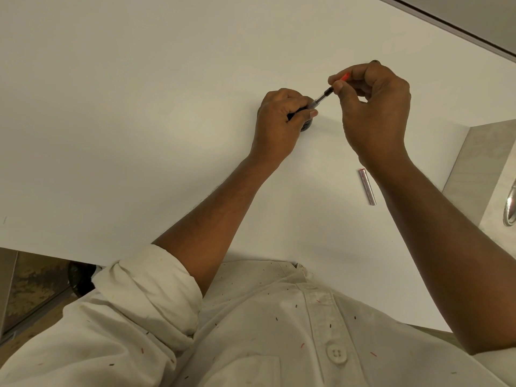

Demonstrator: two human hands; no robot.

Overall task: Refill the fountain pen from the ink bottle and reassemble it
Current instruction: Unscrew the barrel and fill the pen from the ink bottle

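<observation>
Leftmost, a rolled white sleeve [156, 289] sits at the elbow of a bare forearm that reaches up over the white desk [111, 121]; the left grip [280, 118], a bare hand, is curled round the dark lower part of the fountain pen [321, 98], thumb and fingers closed on it; just under that hand a dark ink bottle [306, 126] stands on the desk, mostly hidden, so whether the pen's tip is in it cannot be told; the pen slants up to the right between the two hands, held above the desk; its exposed part is a slim clear tube with a dark collar, ending in a bright orange-red tip; the right grip [374, 107] pinches that orange-red end between thumb and fingertips, the other fingers curled; below it, near the right forearm, a silvery tube [367, 187] with a reddish end lies flat on the desk, apart from both hands; at the far right edge a shiny metal object [511, 205] rests on a grey surface
</observation>
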